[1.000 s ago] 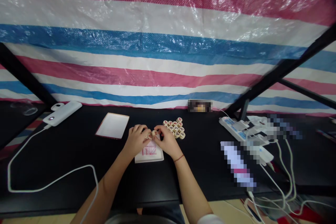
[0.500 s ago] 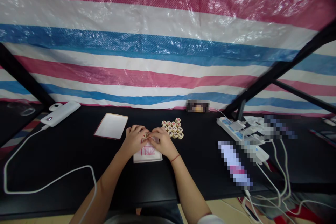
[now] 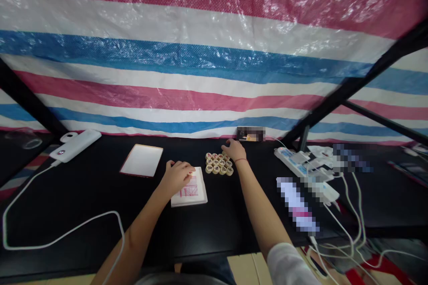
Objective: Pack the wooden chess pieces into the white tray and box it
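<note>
My left hand (image 3: 178,177) is closed round a Chinese chess piece (image 3: 191,173) with red marking, at the upper left of a white pad-like block (image 3: 199,198). A grid in red lines (image 3: 189,189) is drawn on the block. Several round cream Chinese chess pieces (image 3: 216,162) with red or black characters lie in close rows to the right of the block. Over the far right corner of these rows is my right hand (image 3: 235,149), its curved fingers apart. The hand covers the far right piece, and its thumb is hidden.
A shallow white tray or lid (image 3: 142,160) lies to the left. Farther left are a white power bank (image 3: 76,146) and its cable (image 3: 63,246). A small box-like thing (image 3: 242,134) stands at the back. To the right lie a power strip (image 3: 290,160), cables and a blurred phone-shaped thing (image 3: 296,205).
My right hand has left the spot beside my left hand over the block and moved right and away to the chess pieces. My left hand stays by the block, still holding a piece.
</note>
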Action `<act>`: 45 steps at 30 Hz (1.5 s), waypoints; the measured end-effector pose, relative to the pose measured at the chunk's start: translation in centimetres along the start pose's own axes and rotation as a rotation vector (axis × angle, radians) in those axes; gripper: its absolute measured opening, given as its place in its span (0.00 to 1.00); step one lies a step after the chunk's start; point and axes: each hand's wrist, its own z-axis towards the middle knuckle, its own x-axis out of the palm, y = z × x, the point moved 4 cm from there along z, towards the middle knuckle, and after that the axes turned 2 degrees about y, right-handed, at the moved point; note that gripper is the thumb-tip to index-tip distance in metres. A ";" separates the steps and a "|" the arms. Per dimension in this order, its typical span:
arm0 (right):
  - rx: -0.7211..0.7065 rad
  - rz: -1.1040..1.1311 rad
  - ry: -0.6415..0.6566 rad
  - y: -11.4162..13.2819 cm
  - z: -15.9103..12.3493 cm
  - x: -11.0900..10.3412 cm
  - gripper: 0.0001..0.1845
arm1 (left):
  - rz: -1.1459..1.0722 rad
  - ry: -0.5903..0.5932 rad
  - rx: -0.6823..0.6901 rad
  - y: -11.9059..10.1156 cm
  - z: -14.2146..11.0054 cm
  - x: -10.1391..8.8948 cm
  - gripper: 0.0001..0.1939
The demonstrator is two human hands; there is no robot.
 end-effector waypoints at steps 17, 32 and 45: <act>-0.476 0.864 0.160 5.6 -7.4 -0.2 0.16 | -0.152 -0.292 0.051 -0.5 -0.5 -1.0 0.24; -0.228 1.322 0.282 4.9 -9.5 2.8 0.21 | -0.092 -0.165 0.043 -1.3 -0.3 -0.3 0.08; -0.462 1.003 0.171 5.9 -11.0 2.5 0.13 | 0.106 -0.103 -0.019 -1.5 0.2 0.9 0.07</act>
